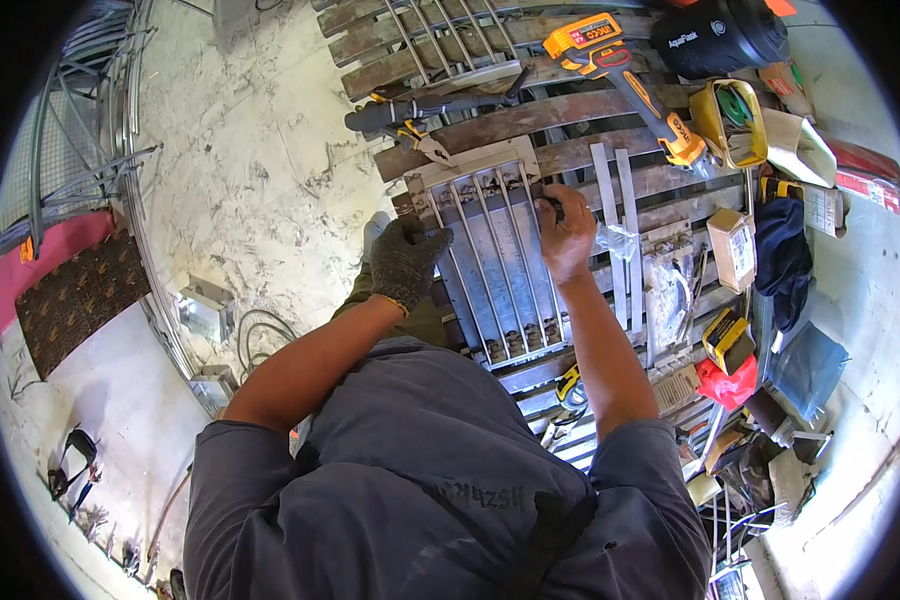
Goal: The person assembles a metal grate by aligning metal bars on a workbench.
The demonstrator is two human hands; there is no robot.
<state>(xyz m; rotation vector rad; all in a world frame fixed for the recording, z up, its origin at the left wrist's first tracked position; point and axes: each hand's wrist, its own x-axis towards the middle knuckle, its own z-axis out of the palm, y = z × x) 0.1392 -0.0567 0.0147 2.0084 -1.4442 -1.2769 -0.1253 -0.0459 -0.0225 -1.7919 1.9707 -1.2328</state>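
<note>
Well, the metal rack (506, 262) is in the middle of the frame, lying flat on the slatted bench (482, 128) between your two hands. Its long bars run from the top of the frame down to the bottom, with the low end leaning a bit to the right. Your left hand (408, 262), in a dark glove, is beside its upper left edge. Your thumb sits apart from your other fingers, but I can't tell if they grip the rack. Your right hand (568, 232) is bare and is by the upper right edge. Its fingers are bent in and look closed round a small dark thing (553, 206); I can't tell what that is. Both hands are close to the top half of the rack, and neither looks clearly nearer. The low end points toward your body.

Just right of your right hand are two thin flat strips (606, 215), side by side. Above the rack are some pliers (425, 142).

As for words, the orange and black power tool (638, 95) at the upper right says INGCO. The black bottle (720, 38) near it says AquaFlask. Your gray shirt (410, 440) has dark, upside-down letters, too hard to read in full. The small box (730, 250) on the right has print too tiny to read.
</note>
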